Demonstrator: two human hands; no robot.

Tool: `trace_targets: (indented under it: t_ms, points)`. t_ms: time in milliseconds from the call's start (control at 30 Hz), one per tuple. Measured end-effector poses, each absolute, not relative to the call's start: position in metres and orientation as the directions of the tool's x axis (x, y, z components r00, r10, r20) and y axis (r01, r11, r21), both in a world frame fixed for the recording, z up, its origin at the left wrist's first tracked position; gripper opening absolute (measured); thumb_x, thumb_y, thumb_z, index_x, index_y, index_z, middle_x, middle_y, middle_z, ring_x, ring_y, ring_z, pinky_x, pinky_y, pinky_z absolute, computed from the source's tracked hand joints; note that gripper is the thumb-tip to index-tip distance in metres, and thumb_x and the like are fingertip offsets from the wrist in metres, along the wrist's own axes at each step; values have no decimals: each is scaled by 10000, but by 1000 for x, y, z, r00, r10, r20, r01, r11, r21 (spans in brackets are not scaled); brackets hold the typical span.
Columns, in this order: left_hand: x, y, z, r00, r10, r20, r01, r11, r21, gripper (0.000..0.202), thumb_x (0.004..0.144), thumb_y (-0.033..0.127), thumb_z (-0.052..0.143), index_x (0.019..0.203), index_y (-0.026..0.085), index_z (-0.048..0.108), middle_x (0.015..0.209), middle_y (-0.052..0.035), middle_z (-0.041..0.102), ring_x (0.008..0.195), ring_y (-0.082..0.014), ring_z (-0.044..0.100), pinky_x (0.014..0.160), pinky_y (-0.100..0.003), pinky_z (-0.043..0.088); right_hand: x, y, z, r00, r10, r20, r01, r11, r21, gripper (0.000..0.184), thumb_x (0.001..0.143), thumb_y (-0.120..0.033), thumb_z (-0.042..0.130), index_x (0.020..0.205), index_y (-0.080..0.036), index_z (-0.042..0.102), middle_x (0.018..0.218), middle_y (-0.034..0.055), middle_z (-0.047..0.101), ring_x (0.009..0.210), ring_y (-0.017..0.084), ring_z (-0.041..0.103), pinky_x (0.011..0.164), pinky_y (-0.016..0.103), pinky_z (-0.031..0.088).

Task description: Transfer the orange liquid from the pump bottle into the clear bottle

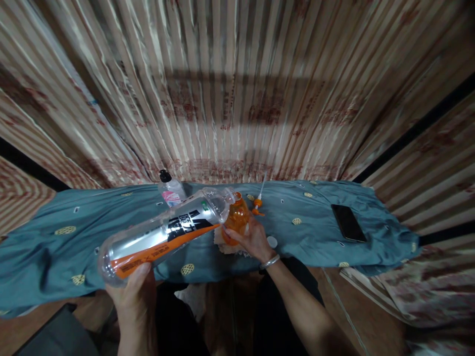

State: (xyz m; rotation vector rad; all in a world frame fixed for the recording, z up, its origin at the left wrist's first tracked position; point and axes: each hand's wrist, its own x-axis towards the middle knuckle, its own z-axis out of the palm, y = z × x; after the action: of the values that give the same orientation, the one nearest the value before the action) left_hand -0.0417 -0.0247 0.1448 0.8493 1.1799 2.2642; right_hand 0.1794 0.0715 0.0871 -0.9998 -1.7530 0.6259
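Note:
My left hand (pixel 135 291) grips the base of a large clear plastic bottle (pixel 163 235) with a silver and orange label. The bottle lies tilted, its neck pointing right and meeting the mouth of a small orange see-through bottle (pixel 236 215). Around that orange bottle my right hand (pixel 254 237) is closed, a bracelet on the wrist. Beneath it a light cloth (pixel 227 248) is partly hidden. Just behind my right hand lies an orange pump head (pixel 258 203) with a thin tube. A round white cap (pixel 272 242) rests beside the hand.
A bottle with a black cap and pink label (pixel 171 190) stands at the back, left of centre. Toward the right lies a black phone (pixel 348 222). A teal patterned cloth (pixel 300 242) covers the table, with pleated curtains (pixel 237 99) behind and at both sides.

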Motion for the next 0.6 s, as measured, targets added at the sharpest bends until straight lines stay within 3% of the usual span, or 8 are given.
trace_targets:
  t_ms: [167,333,600]
  points:
    - [-41,-24,142,-736,614,286,-127,-540,832,409,526,231,837,915,264,715,1059,19,697,1048,-212,646,934,-321,547,179,71,87,-165,852,497,364,521,-772,614,735,-106,871,1249,-195,546,1118,48,619,990,337,612,888,414,541]
    - [-42,-24,140,-744,631,221,-187,-514,837,435,515,224,853,928,277,724,1015,27,707,1018,-179,658,769,-203,584,179,71,86,-168,855,490,342,517,-784,570,749,-108,852,1224,-188,547,1097,45,628,954,319,628,856,393,545]
    - [-41,-23,138,-715,641,279,-180,-554,813,412,565,237,846,957,257,724,964,9,710,988,-173,667,815,-234,581,179,72,82,-165,853,496,374,519,-768,560,736,-99,884,1195,-198,580,1091,44,625,946,334,624,844,420,547]
